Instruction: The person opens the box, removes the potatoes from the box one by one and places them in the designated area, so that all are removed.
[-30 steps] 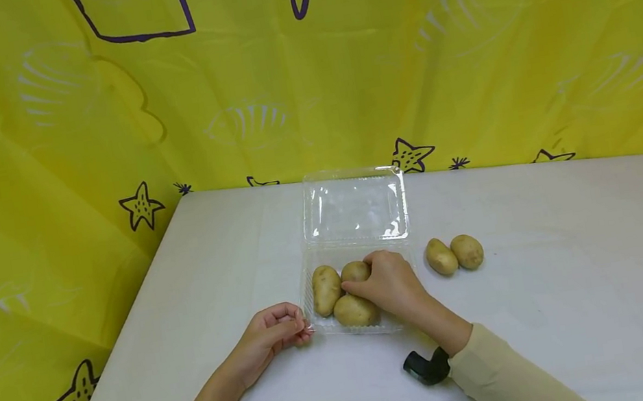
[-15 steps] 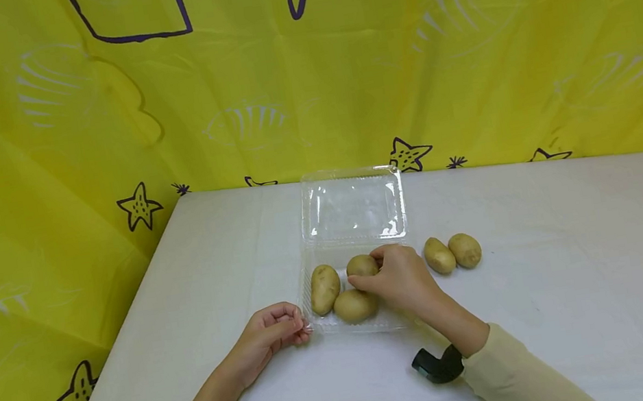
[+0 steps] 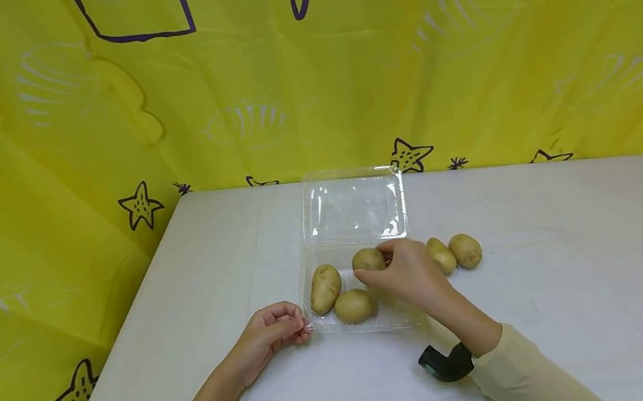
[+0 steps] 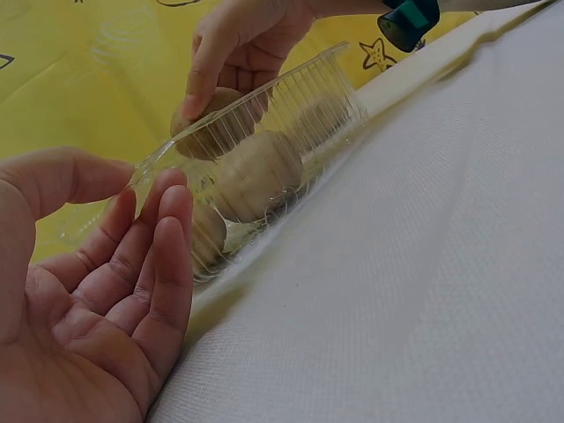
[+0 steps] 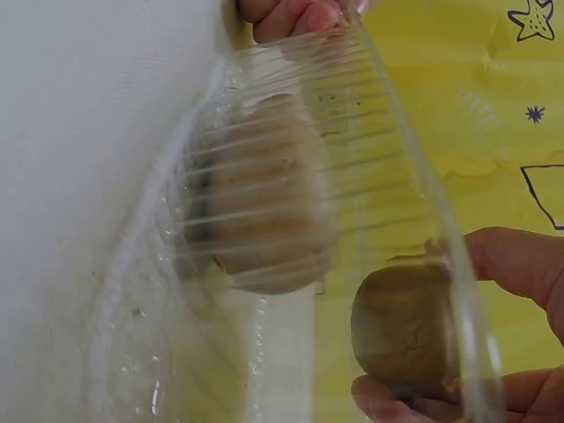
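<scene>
A clear plastic clamshell box (image 3: 401, 317) lies with its lid (image 3: 354, 209) folded back, away from me. My left hand (image 3: 276, 335) pinches the box's near left corner between thumb and fingers, as the left wrist view also shows. With thumb and fingertips my right hand (image 3: 410, 274) grips a small round potato (image 3: 368, 260) over the back right part of the box. Through the ribbed wall, the right wrist view shows that potato (image 5: 405, 330) raised off the bottom. Inside the box rest a long potato (image 3: 326, 288) at the left and an oval potato (image 3: 355, 306) near the front.
Right of the box, two potatoes lie side by side on the white-covered table (image 3: 557, 276): an oblong one (image 3: 444, 257), partly behind my right hand, and a rounder one (image 3: 466, 251). A yellow patterned curtain (image 3: 464, 68) hangs behind the table.
My right hand has lifted the small potato from between the others and moved it to the right and slightly back. The left hand has stayed on the box corner.
</scene>
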Tool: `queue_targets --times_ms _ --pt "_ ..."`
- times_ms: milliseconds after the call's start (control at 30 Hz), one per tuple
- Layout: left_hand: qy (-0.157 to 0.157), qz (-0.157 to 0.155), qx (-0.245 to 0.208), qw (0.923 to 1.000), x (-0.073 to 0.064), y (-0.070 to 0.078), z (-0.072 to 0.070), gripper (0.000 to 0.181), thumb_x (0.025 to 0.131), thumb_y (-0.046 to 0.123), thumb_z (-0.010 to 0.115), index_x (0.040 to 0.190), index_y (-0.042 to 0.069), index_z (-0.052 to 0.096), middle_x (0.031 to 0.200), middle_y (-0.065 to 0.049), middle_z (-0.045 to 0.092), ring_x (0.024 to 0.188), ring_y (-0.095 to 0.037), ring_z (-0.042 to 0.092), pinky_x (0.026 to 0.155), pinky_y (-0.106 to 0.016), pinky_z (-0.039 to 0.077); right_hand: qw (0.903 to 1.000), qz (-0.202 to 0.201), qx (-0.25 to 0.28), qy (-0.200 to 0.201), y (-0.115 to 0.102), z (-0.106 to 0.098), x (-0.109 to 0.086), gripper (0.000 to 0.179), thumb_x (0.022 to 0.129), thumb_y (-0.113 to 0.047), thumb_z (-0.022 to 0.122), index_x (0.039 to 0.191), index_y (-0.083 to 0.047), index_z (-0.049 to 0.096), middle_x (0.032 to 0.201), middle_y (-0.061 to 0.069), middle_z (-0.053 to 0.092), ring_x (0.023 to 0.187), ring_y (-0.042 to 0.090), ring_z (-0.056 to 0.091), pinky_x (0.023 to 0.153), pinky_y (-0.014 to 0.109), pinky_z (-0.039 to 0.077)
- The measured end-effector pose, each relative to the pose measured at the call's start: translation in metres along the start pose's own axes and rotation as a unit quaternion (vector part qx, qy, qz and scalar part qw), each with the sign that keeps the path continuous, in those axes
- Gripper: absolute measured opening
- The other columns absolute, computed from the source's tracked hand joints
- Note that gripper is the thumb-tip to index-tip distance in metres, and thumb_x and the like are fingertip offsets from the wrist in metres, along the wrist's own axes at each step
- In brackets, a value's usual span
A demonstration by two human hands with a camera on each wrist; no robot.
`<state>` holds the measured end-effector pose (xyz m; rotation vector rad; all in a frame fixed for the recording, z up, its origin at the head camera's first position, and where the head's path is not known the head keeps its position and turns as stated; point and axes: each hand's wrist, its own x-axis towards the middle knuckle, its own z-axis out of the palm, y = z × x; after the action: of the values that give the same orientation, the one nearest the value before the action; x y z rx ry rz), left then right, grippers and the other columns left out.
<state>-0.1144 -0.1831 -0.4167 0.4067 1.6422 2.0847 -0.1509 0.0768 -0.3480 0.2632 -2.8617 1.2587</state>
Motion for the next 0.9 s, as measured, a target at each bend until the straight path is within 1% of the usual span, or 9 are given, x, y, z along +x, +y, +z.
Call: queue_targets --times_ms 133,233,300,367,433,533,600,700,900 --pt "-0.002 -0.002 -0.003 1.0000 0.000 0.000 0.000 0.005 0.091 0.004 0.051 0.088 0.006 0.055 0.088 -0.006 0.061 0.082 -0.013 0.061 0.076 -0.026 0.050 1.0000 -0.009 0.003 0.001 0.001 -0.003 0.001 0.031 0.073 -0.028 0.074 0.061 -0.011 0.051 0.053 -0.004 0.041 0.052 0.011 0.040 0.047 0.025 0.032" --pt "-0.001 -0.001 -0.005 1.0000 0.000 0.000 0.001 0.005 0.091 0.004 0.051 0.087 0.006 0.055 0.088 -0.005 0.061 0.082 -0.013 0.061 0.077 -0.026 0.050 1.0000 -0.009 0.003 -0.002 0.002 -0.006 0.000 0.030 0.073 -0.028 0.074 0.062 -0.011 0.052 0.054 -0.003 0.042 0.053 0.012 0.041 0.048 0.025 0.033" --pt "-0.001 -0.001 -0.004 1.0000 0.000 0.000 0.001 0.006 0.091 0.005 0.051 0.087 0.007 0.055 0.088 -0.005 0.061 0.082 -0.013 0.061 0.077 -0.026 0.050 1.0000 -0.007 -0.003 0.000 0.002 -0.008 0.000 0.027 0.073 -0.029 0.074 0.065 -0.011 0.056 0.056 -0.002 0.045 0.055 0.012 0.043 0.049 0.026 0.035" --pt "0.000 -0.003 -0.004 1.0000 -0.001 0.000 0.001 0.005 0.091 0.005 0.051 0.087 0.007 0.055 0.088 -0.005 0.061 0.082 -0.013 0.061 0.077 -0.026 0.050 0.9999 -0.004 -0.012 0.007 0.003 -0.011 -0.001 0.024 0.072 -0.030 0.074 0.071 -0.010 0.062 0.060 -0.002 0.051 0.059 0.013 0.047 0.051 0.026 0.038" --pt "0.000 -0.003 -0.003 1.0000 -0.001 0.000 0.001 0.005 0.091 0.005 0.051 0.087 0.006 0.055 0.088 -0.005 0.061 0.082 -0.013 0.061 0.077 -0.026 0.050 0.9998 0.001 -0.016 0.011 0.004 -0.014 -0.002 0.025 0.072 -0.031 0.074 0.078 -0.008 0.067 0.066 -0.001 0.057 0.064 0.014 0.051 0.055 0.027 0.041" --pt "0.001 -0.003 -0.003 1.0000 -0.001 -0.001 0.001 0.005 0.091 0.005 0.051 0.087 0.006 0.055 0.088 -0.005 0.061 0.082 -0.014 0.061 0.076 -0.026 0.050 0.9998 0.010 -0.015 0.013 0.006 -0.017 -0.003 0.034 0.071 -0.032 0.075 0.092 -0.006 0.070 0.079 0.002 0.064 0.073 0.016 0.057 0.062 0.029 0.045" --pt "0.001 -0.001 -0.003 1.0000 0.000 -0.001 0.001 0.005 0.091 0.005 0.051 0.087 0.006 0.054 0.088 -0.006 0.061 0.082 -0.014 0.061 0.076 -0.026 0.050 0.9998 0.017 -0.004 0.006 0.007 -0.019 -0.003 0.038 0.072 -0.032 0.075 0.097 -0.004 0.070 0.084 0.004 0.065 0.077 0.017 0.058 0.064 0.029 0.046" --pt "0.001 -0.001 -0.003 1.0000 0.000 -0.001 0.001 0.005 0.091 0.004 0.051 0.087 0.006 0.054 0.088 -0.006 0.061 0.082 -0.014 0.061 0.076 -0.026 0.050 0.9997 0.023 0.009 -0.001 0.009 -0.024 -0.003 0.040 0.072 -0.032 0.075 0.100 -0.003 0.069 0.084 0.004 0.066 0.077 0.017 0.058 0.063 0.029 0.047" --pt "0.002 -0.002 -0.003 1.0000 0.000 0.000 0.002 0.005 0.091 0.004 0.051 0.087 0.006 0.054 0.088 -0.006 0.061 0.081 -0.013 0.061 0.076 -0.026 0.050 0.9985 0.035 0.040 -0.011 0.014 -0.036 -0.004 0.040 0.074 -0.032 0.075 0.098 0.000 0.068 0.080 0.004 0.066 0.075 0.017 0.060 0.059 0.027 0.047"
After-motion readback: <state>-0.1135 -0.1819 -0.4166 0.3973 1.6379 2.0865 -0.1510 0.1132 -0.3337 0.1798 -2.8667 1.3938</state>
